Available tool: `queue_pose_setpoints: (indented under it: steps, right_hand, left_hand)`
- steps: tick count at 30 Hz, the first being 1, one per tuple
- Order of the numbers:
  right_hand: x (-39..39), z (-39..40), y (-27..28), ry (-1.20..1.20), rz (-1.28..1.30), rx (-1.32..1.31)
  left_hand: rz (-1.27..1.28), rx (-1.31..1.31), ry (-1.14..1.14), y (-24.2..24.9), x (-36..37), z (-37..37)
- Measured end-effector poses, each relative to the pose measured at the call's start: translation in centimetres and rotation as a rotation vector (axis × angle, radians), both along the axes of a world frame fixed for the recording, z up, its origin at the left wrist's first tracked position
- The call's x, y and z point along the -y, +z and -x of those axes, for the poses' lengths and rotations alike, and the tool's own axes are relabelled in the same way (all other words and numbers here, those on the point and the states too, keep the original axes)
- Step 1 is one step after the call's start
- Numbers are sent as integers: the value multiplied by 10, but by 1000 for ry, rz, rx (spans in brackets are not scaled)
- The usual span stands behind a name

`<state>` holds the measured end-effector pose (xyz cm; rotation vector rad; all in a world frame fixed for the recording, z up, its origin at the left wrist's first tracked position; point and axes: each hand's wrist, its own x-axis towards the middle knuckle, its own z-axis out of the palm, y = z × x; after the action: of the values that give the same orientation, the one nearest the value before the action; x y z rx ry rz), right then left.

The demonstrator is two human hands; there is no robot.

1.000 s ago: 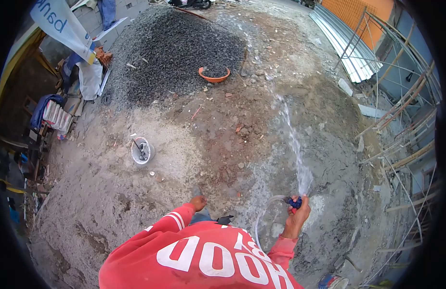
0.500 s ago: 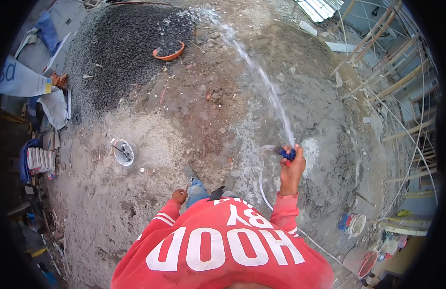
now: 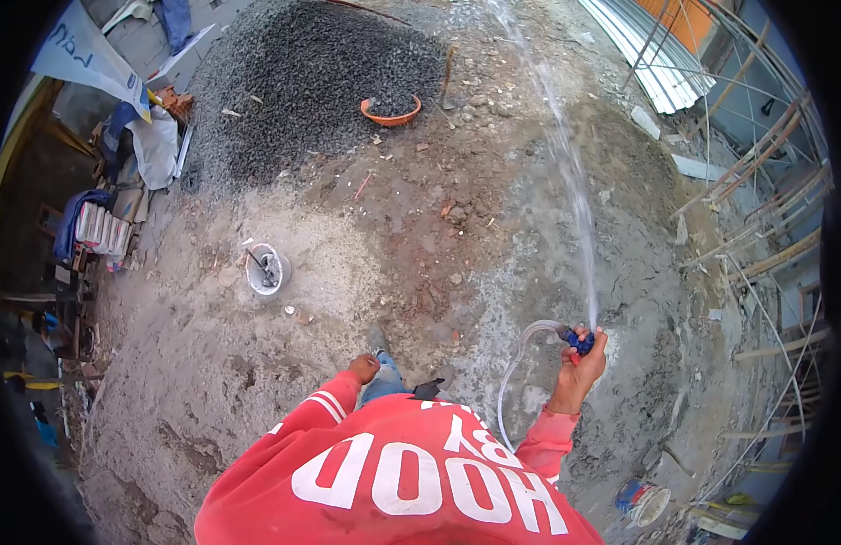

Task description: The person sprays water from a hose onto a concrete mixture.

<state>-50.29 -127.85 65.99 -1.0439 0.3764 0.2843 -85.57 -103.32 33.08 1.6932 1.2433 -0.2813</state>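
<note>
My right hand (image 3: 577,371) is closed round a blue hose nozzle (image 3: 579,341) with a small red part. From the nozzle a stream of water (image 3: 570,159) shoots forward over the ground. A clear hose (image 3: 509,386) loops from the nozzle's left side back toward my right sleeve. My left hand (image 3: 365,367) hangs beside my left leg, its fingers curled in with nothing visible in them.
A dark gravel heap (image 3: 302,91) lies ahead on the left, an orange basin (image 3: 390,118) at its edge. A white bucket (image 3: 268,272) stands front left. Wooden poles (image 3: 756,150) line the right side, with a paint bucket (image 3: 646,502) near lower right.
My view has shifted, so the gravel, basin and bucket sit further right. The water stream now points straighter ahead, and its far end falls to the right of the gravel heap.
</note>
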Motion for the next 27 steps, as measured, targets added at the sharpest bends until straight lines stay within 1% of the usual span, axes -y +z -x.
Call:
queue_pose_setpoints:
  steps: [4, 6, 9, 16, 27]
  right_hand:
    - [-2, 6, -4, -2, 36, 7]
    - [-3, 11, -10, 8, 78, 6]
    - [-6, 18, -19, 53, 111, -6]
    - [-10, 38, -37, 78, 167, -65]
    - [-15, 49, -42, 86, 189, -83]
  left_hand:
    - [10, -11, 29, -7, 3, 4]
    - [3, -42, -23, -6, 6, 6]
    - [-49, -103, -20, 4, 11, 6]
    - [-39, -106, 12, 14, 11, 0]
    - [-75, -68, -94, 20, 4, -9]
